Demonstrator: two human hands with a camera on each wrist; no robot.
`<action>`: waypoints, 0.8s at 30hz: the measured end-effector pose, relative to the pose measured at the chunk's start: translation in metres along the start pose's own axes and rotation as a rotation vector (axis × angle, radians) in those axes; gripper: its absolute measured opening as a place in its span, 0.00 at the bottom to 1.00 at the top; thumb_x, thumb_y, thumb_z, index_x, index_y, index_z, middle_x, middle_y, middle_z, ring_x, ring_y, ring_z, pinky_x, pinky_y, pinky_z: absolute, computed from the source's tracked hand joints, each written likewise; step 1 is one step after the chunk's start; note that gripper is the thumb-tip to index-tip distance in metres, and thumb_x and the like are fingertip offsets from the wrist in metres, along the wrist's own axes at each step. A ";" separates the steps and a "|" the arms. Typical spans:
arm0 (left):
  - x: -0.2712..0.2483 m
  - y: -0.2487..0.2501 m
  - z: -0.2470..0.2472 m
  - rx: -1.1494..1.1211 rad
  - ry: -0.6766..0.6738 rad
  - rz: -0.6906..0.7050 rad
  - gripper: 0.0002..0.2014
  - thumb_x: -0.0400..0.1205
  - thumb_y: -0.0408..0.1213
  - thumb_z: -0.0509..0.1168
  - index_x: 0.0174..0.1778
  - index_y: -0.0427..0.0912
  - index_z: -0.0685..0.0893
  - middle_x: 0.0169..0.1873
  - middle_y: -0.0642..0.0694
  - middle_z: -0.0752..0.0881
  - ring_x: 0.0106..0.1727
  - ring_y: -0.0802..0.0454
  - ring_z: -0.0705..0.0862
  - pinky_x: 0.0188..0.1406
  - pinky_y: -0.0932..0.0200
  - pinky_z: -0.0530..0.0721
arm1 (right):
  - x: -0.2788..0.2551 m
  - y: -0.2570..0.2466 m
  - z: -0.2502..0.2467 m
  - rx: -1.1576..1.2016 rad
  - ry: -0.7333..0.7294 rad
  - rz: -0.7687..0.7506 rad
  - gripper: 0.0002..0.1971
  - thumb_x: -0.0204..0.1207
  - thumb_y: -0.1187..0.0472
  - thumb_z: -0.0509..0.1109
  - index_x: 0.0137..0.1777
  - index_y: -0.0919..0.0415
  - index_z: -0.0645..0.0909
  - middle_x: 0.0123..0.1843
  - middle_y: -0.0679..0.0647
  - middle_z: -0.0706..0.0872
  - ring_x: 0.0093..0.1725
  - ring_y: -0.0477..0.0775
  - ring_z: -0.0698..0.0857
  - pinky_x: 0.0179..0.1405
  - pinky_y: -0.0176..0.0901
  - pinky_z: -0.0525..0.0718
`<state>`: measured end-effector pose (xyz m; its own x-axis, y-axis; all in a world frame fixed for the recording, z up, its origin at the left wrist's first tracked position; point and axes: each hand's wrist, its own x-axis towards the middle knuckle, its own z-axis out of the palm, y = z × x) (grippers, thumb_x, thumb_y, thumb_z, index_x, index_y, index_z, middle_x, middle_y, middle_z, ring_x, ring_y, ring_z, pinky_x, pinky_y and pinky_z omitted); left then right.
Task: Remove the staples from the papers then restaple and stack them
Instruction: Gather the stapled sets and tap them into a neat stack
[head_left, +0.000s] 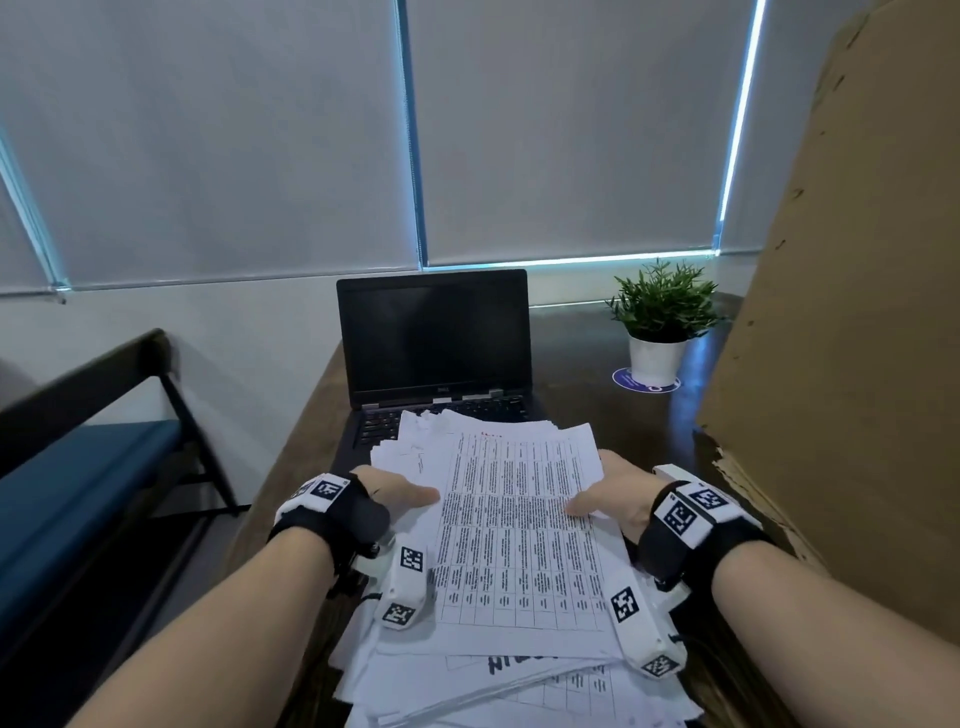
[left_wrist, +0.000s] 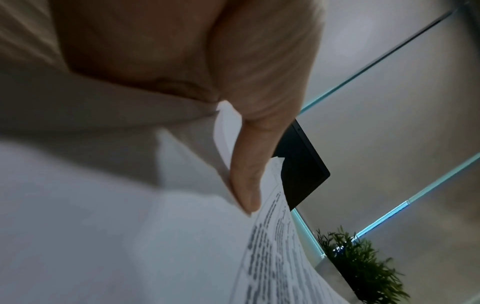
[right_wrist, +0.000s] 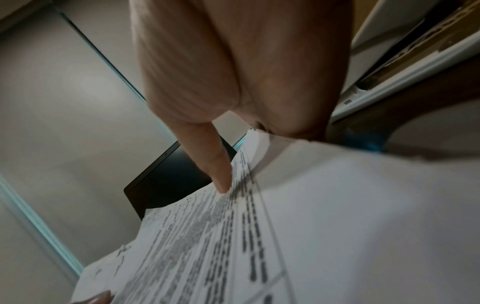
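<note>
Dark brown table, long and shiny, pushed up to a window wall. Two grey roller blinds pulled down, with thin blue light at the edges. One blue padded bench on the left, with a dark frame. One big sheet of brown cardboard standing up on the right, its bottom edge torn.

On the table: one black laptop, lid up, screen dark. One small green plant in a white pot, sitting on one round blue coaster, to the right of the laptop and apart from it. One messy pile of papers near the front edge, too many sheets to count.

One bundle of printed papers held up over that pile, in front of the laptop keys, top sheet covered in a grid of small text. Corners at the far end not lined up.

Two hands, each with a black wrist strap and white tags with black square marks. Left hand gripping the left edge of the bundle, thumb flat on top, other fingers tucked under and hidden. Right hand gripping the right edge the same way, thumb pressed on the printed sheet, other fingers under the paper and out of sight. Both thumbs pointing in toward each other.

No telling from here if a staple is in the bundle.
</note>
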<state>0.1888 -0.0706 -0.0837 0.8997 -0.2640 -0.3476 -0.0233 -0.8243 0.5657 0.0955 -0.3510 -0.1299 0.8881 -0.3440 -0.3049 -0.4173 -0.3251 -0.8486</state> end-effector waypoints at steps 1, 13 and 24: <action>0.002 0.000 0.000 -0.052 0.046 -0.010 0.24 0.77 0.61 0.69 0.45 0.40 0.85 0.35 0.47 0.84 0.37 0.51 0.83 0.34 0.63 0.78 | 0.000 0.001 0.000 -0.002 0.000 0.000 0.39 0.53 0.68 0.84 0.68 0.59 0.78 0.60 0.53 0.89 0.63 0.57 0.85 0.69 0.60 0.80; -0.038 -0.007 -0.010 -1.021 0.094 0.432 0.30 0.66 0.11 0.71 0.64 0.33 0.80 0.55 0.32 0.88 0.56 0.32 0.87 0.57 0.34 0.85 | -0.057 -0.010 0.003 0.462 -0.010 -0.018 0.35 0.59 0.60 0.87 0.67 0.64 0.79 0.55 0.63 0.90 0.54 0.65 0.90 0.60 0.64 0.84; -0.158 0.017 -0.081 -0.915 0.397 0.835 0.33 0.68 0.35 0.80 0.67 0.30 0.75 0.47 0.44 0.91 0.43 0.57 0.91 0.38 0.66 0.88 | -0.180 -0.118 0.007 0.656 0.151 -0.687 0.14 0.73 0.67 0.76 0.58 0.57 0.82 0.54 0.57 0.91 0.55 0.55 0.89 0.56 0.49 0.87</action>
<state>0.0820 -0.0028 0.0414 0.8285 -0.2326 0.5095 -0.4731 0.1963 0.8589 -0.0137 -0.2444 0.0223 0.8454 -0.3866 0.3687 0.4161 0.0436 -0.9083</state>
